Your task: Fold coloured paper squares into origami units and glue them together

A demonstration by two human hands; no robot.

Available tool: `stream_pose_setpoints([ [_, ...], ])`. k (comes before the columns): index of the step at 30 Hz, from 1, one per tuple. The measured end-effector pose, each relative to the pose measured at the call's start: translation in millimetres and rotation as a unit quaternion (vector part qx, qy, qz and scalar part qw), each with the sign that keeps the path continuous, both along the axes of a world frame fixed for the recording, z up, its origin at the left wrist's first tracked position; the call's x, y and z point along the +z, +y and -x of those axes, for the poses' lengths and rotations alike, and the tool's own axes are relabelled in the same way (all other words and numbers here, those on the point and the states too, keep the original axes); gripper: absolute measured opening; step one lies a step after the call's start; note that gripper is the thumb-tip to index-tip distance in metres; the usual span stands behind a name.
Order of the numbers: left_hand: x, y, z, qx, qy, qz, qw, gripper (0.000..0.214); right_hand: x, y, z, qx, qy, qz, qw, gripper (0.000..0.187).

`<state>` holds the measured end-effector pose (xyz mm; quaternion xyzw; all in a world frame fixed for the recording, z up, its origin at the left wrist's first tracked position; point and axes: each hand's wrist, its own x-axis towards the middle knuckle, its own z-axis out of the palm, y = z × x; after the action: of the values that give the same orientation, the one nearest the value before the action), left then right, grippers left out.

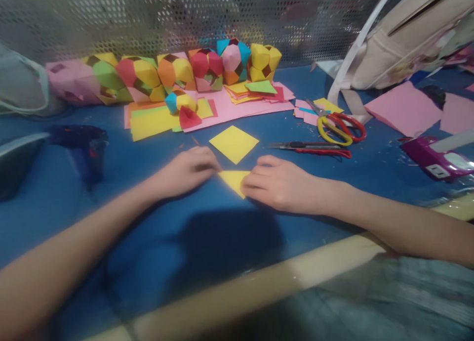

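Observation:
A yellow paper folded into a triangle (234, 180) lies on the blue table, its point toward me. My left hand (194, 168) pinches the triangle's left corner with curled fingers. On the triangle's right part rests my right hand (272, 182), its fingers bent together over the paper and hiding that corner. Just beyond both hands lies a flat yellow paper square (234, 144), turned like a diamond. To its right is a box cutter (313, 148) with a red and black handle, and behind that a pair of scissors (338, 127) with yellow and red handles.
Folded paper balls (176, 70) in several colours line the perforated metal back. Before them lie stacked coloured papers (151, 123) and a small paper piece (182, 106). A glue gun (79, 143) is at left; a purple tape dispenser (437, 158) and a bag (392, 44) are at right.

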<state>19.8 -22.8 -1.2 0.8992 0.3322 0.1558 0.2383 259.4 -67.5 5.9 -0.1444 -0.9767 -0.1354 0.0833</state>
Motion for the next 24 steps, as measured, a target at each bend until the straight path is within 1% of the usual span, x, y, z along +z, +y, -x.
stream_pose_setpoints([
  [10, -2.6, 1, 1, -0.002, 0.003, -0.007, 1.000, 0.021, 2.4, 2, -2, 0.008, -0.012, 0.022, 1.000, 0.031],
  [15, -1.9, 1, 1, -0.002, 0.004, -0.004, 1.000, 0.022, 2.6, 2, -1, -0.001, -0.007, 0.051, 0.999, 0.026],
  [17, -2.0, 1, 1, -0.002, 0.000, 0.000, 1.000, 0.021, 2.8, 2, -1, -0.019, 0.015, 0.073, 0.997, 0.025],
  [20, -2.6, 1, 2, -0.001, -0.001, 0.004, 1.000, 0.020, 2.5, 4, -5, -0.040, 0.042, 0.127, 0.990, 0.024],
  [24, -3.4, 2, 3, -0.001, 0.002, 0.005, 1.000, 0.021, 0.2, 9, -11, -0.026, 0.037, 0.189, 0.981, 0.025],
])
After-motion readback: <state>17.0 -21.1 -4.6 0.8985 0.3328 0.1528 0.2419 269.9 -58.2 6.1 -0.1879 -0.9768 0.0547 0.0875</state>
